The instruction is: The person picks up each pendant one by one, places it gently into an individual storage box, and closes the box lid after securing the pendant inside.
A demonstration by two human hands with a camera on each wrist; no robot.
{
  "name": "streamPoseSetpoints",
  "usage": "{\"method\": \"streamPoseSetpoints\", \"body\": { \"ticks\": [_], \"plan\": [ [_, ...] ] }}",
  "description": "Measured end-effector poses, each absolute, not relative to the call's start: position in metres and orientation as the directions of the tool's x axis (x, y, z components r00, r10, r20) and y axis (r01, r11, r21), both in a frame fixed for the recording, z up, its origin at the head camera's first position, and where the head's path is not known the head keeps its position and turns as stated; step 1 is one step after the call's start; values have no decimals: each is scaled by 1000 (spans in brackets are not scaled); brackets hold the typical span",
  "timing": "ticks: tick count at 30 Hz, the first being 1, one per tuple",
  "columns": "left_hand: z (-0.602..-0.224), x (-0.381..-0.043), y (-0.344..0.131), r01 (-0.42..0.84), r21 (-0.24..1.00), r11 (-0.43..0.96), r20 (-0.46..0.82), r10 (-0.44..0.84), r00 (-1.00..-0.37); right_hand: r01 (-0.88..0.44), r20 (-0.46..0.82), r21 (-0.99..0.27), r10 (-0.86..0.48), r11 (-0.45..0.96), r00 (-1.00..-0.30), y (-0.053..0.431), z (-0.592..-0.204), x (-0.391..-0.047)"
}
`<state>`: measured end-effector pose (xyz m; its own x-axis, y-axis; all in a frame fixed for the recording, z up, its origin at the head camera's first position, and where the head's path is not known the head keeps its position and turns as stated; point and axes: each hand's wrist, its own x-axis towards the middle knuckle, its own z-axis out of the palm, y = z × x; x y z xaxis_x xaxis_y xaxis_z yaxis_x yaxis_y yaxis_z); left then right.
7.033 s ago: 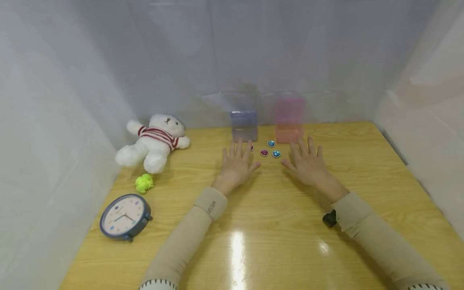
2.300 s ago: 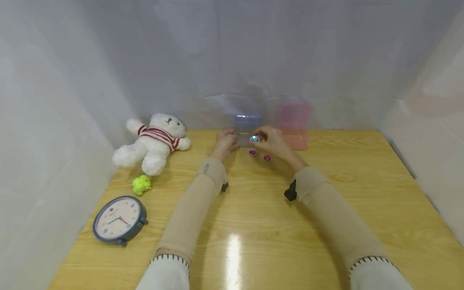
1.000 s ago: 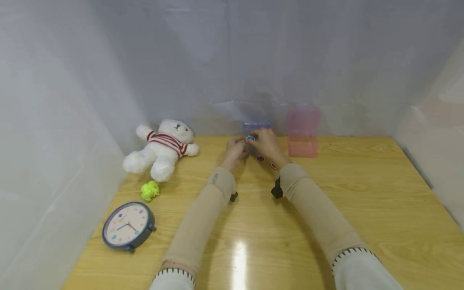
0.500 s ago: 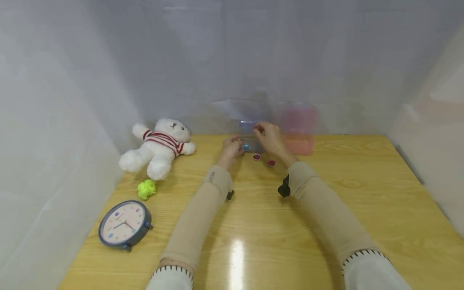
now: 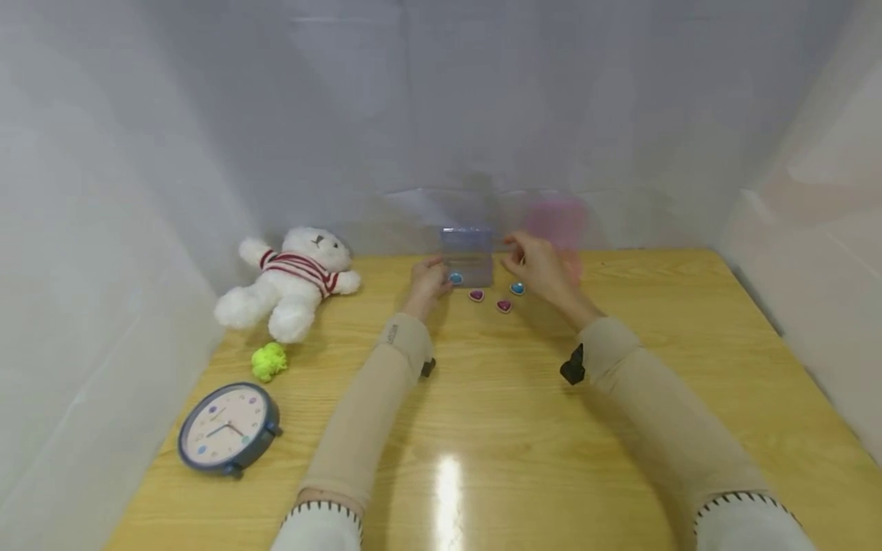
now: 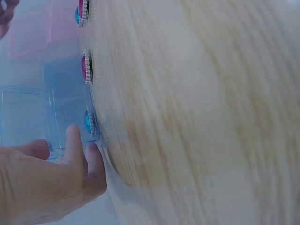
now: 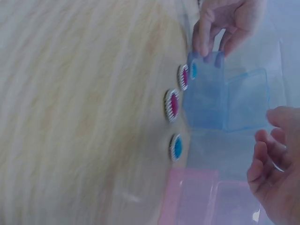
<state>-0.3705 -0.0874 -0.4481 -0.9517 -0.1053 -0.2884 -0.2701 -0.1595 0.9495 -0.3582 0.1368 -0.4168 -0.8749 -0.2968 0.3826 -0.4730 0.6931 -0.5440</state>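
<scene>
A clear blue plastic box, its lid up, stands at the table's back. My left hand holds its left end; in the left wrist view the fingertips are against the wall. Inside at that end lies a blue heart-shaped gem with a silvery rim. Right of the blue box, my right hand hovers with loosely bent fingers and holds nothing. In front lie two magenta gems and a second blue gem. A pink plastic box with its lid raised is partly hidden behind my right hand.
On the left of the wooden table lie a white teddy bear in a striped sweater, a yellow-green fuzzy ball and a blue-rimmed clock. A pale sheet hangs close behind the boxes.
My right hand brought a blue gem to the blue box, let it go inside, and drew back up and right. My left hand moved to the box's left end and stays there.
</scene>
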Motion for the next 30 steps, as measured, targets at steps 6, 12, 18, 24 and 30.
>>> {"method": "streamPoseSetpoints", "body": {
  "ticks": [6, 12, 18, 24, 30],
  "plan": [
    [-446, -371, -89, -278, 947, -159, -296, -102, -950, -421, 302, -522, -301, 742, -904, 152, -431, -356],
    [-445, -370, -89, -285, 944, -164, -304, -104, -947, -373, 188, -518, -323, 770, -928, 157, -450, -352],
    [-443, -370, -88, -285, 944, -168, -304, -100, -948, -378, 169, -493, -339, 784, -925, 158, -461, -353],
    [-443, -369, -89, -283, 944, -169, -300, -87, -950, -389, 158, -429, -357, 815, -921, 156, -471, -357],
    [-441, -368, -90, -277, 945, -175, -294, -75, -953, -366, 152, -388, -333, 846, -931, 152, -473, -359]
  ]
}}
